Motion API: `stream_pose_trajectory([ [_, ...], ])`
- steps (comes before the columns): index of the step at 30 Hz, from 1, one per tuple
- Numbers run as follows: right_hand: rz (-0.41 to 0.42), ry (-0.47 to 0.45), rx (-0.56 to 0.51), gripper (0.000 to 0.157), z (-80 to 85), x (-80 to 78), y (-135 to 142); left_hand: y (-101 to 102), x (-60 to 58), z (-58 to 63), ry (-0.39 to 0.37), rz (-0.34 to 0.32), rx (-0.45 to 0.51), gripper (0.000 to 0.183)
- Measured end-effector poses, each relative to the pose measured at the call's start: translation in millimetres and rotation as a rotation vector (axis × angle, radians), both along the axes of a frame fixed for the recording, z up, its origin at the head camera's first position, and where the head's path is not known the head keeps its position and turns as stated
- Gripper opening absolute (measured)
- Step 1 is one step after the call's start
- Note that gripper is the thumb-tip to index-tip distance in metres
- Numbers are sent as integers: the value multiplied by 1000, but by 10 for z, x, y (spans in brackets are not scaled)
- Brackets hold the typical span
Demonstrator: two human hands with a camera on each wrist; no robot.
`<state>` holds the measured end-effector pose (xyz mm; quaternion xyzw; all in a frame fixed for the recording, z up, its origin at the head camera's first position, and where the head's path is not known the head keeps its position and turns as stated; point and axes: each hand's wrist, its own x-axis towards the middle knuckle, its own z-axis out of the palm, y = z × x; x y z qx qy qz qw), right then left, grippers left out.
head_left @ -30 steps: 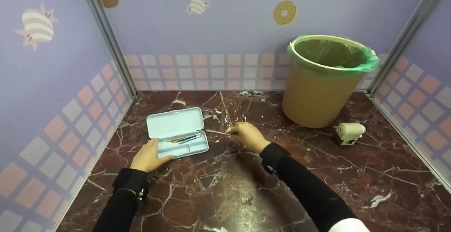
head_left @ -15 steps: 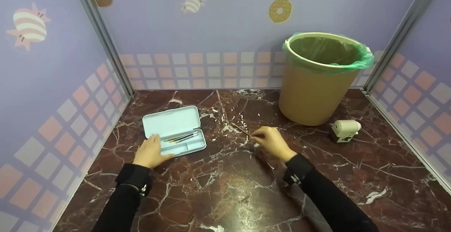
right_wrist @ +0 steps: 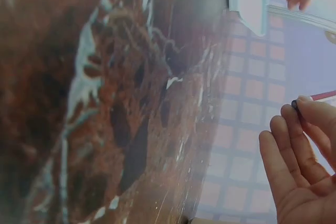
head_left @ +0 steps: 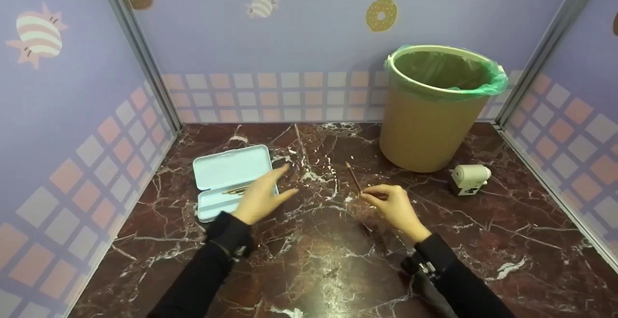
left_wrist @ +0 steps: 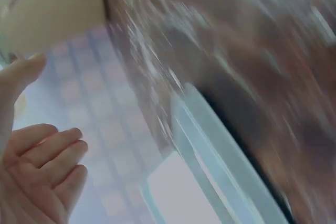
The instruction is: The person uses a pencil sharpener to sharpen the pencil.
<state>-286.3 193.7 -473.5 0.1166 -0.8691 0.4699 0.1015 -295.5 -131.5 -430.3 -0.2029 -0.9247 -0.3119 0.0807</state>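
Note:
Thumb and fingertips of my right hand [head_left: 393, 207] pinch one end of a pencil [head_left: 354, 177], which points up and away over the table. In the right wrist view the pencil [right_wrist: 321, 96] looks red with a dark end. My left hand [head_left: 260, 195] hangs over the right part of a light blue pencil case [head_left: 231, 166], fingers spread and holding nothing. The case lies with its lid up; several pencils [head_left: 234, 191] are in its tray, partly hidden by that hand. Blurred in the left wrist view, the case's edge [left_wrist: 220, 140] shows beside the left hand [left_wrist: 42, 166].
Small pale scraps [head_left: 330, 163] are scattered on the dark marbled table [head_left: 309, 260] beyond the hands. A tan bin [head_left: 420, 130] with a green liner stands at the back right. In front of it sits a small cream sharpener-like device [head_left: 469, 179]. Patterned walls enclose the back and sides.
My right hand has carried the pencil rightward, away from the case, and its far end now points more upward. My left hand has left the case's left edge and moved right.

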Motion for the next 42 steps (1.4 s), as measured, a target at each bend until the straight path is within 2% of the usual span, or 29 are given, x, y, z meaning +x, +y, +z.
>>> stream_pose_trajectory([
  [5, 16, -61, -96, 20, 38, 112, -2, 448, 37, 17, -22, -72, 181, 53],
  [10, 47, -82, -140, 20, 67, 185, -36, 775, 99, 4, -51, -118, 281, 43],
  [14, 90, -49, -122, 21, 60, 207, -49, 921, 124, -35, -53, -126, 352, 37],
  [16, 106, -34, -109, 20, 56, 215, -54, 965, 126, -57, -79, -126, 409, 33],
  [19, 119, -39, -118, 19, 51, 225, -59, 1017, 128, -89, -119, -118, 494, 31],
  [22, 133, -42, -131, 18, 42, 233, -63, 1068, 131, -115, -122, -111, 549, 29],
  [29, 150, -63, -148, 22, 8, 261, -74, 1171, 164, -174, -117, -113, 607, 24],
  [36, 174, -68, -180, 21, -3, 271, -79, 1206, 174, -203, -121, -102, 587, 22],
  [42, 193, -51, -137, 21, 11, 263, -60, 1183, 148, -180, -121, -133, 575, 22],
])
